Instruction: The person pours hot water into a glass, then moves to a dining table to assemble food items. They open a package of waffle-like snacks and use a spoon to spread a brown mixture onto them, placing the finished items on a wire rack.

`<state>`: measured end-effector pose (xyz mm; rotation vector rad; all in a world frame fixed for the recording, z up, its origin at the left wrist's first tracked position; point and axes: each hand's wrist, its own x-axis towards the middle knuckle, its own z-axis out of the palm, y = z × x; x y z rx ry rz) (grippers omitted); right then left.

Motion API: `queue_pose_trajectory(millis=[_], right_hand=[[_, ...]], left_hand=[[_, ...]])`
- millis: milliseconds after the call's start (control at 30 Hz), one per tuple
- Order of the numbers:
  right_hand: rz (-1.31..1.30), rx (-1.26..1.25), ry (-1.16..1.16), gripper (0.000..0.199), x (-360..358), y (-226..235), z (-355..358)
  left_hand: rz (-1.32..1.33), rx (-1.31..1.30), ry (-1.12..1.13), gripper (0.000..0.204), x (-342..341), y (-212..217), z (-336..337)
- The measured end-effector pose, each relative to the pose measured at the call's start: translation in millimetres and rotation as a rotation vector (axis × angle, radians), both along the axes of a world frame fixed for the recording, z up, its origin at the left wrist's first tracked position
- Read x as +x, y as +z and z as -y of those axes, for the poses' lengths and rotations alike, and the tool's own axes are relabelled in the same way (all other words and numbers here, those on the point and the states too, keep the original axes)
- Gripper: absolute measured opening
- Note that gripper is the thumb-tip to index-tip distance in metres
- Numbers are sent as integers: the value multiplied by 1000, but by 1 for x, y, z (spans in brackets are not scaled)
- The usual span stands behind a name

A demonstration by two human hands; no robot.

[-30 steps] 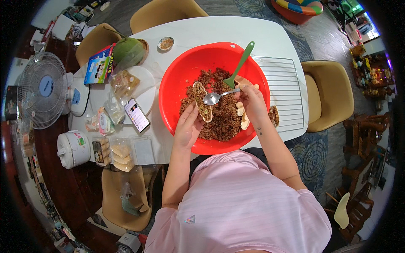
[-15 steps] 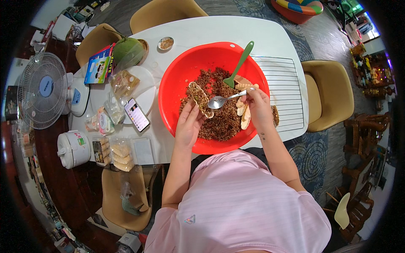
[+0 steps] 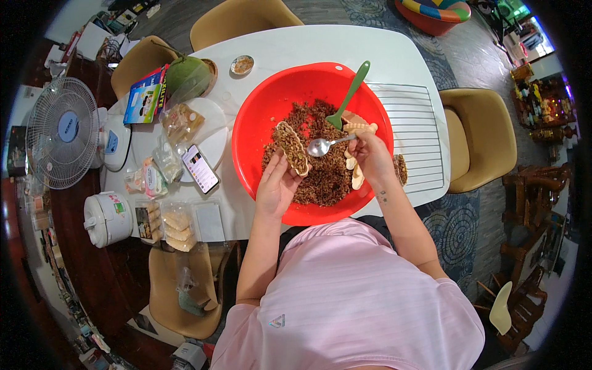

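Note:
My left hand (image 3: 276, 192) holds a long, scallop-edged wafer shell (image 3: 291, 148) heaped with a brown, crumbly nut-like filling. It is tilted above a big red basin (image 3: 248, 169). In my right hand (image 3: 375, 161) is a metal spoon (image 3: 319, 147), its bowl just right of the shell and apart from it. Loose brown mix (image 3: 324, 184) covers much of the basin's bottom. Several pale unfilled shells (image 3: 357, 180) lie at the basin's right side, partly hidden by my right hand. A green spatula (image 3: 351, 94) leans on the far right rim.
Right of the basin, a wire rack (image 3: 422, 135) bears a filled piece (image 3: 400, 168). To the left are a phone (image 3: 200, 168), a white plate (image 3: 214, 123), packaged shells (image 3: 179, 228), a rice cooker (image 3: 108, 219), a coconut (image 3: 185, 77) and a fan (image 3: 61, 132). A small dish (image 3: 242, 64) stands behind.
The filled shell has turned so its filling shows more fully. My right hand has shifted slightly left and down, and the spoon has moved slightly to the right, away from the shell.

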<state>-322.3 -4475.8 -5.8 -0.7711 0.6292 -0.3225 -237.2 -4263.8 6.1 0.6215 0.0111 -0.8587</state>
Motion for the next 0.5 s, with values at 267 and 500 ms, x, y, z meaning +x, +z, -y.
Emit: queue_pose_trajectory(millis=[267, 500], right_hand=[[93, -122, 31, 18, -6, 11, -8], [36, -561, 19, 19, -7, 51, -25]], left_hand=[[70, 105, -13, 35, -1, -3, 4], [181, 283, 54, 39, -5, -11, 8]])
